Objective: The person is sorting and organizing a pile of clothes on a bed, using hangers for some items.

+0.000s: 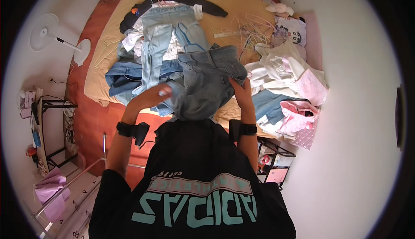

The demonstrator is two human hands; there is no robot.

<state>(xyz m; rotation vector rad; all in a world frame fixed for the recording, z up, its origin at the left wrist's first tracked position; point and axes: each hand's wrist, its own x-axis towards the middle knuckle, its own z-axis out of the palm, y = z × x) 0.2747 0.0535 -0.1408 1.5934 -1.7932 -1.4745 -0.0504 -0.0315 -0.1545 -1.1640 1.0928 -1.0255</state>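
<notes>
A pair of grey-blue jeans hangs bunched in front of me, over the near edge of the bed. My right hand grips its right side, with the thumb against the denim. Close to the other side is my left hand, its fingertips blurred; whether they hold any cloth is unclear. Behind the jeans lie light-blue jeans, dark-blue denim and a blue hanger. A black garment is spread at the far side of this pile.
The bed has a yellow-orange sheet. Tangled hangers lie near a cartoon-print pillow. White garments and a pink garment lie at right. A white fan, a metal rack and a black-framed table stand left.
</notes>
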